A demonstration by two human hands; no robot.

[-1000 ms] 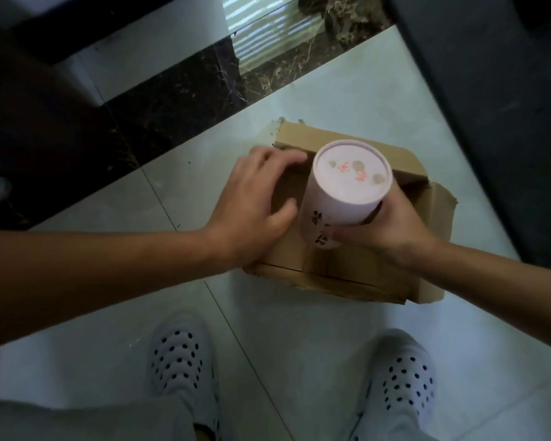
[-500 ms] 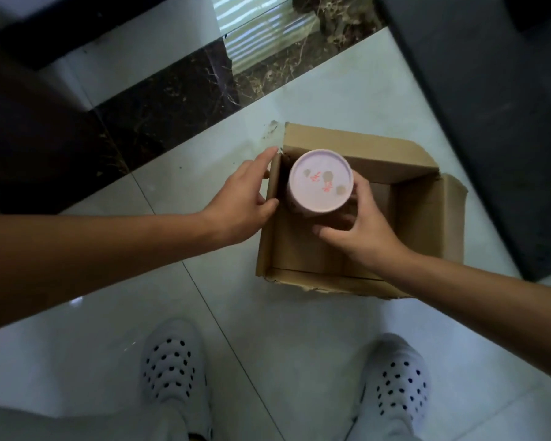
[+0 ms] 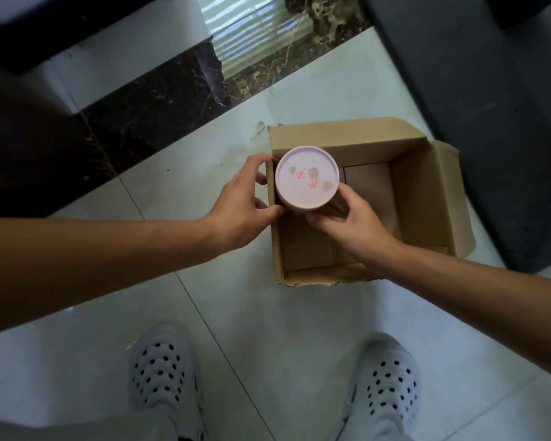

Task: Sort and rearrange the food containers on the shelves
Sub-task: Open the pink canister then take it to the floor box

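While in right hand, pink canister inside carton

Canister in box (far-left corner), on floor.

Dim, cool light overall, striped glare on the glossy floor, frame edges bowed.

The floor is glossy pale tile, near white with a greenish cast, crossed by a thin dark grout line. A band of black marble with pale veins runs diagonally across it. A striped reflection of daylight lies on the sheen. A dark grey furniture block stands at right.
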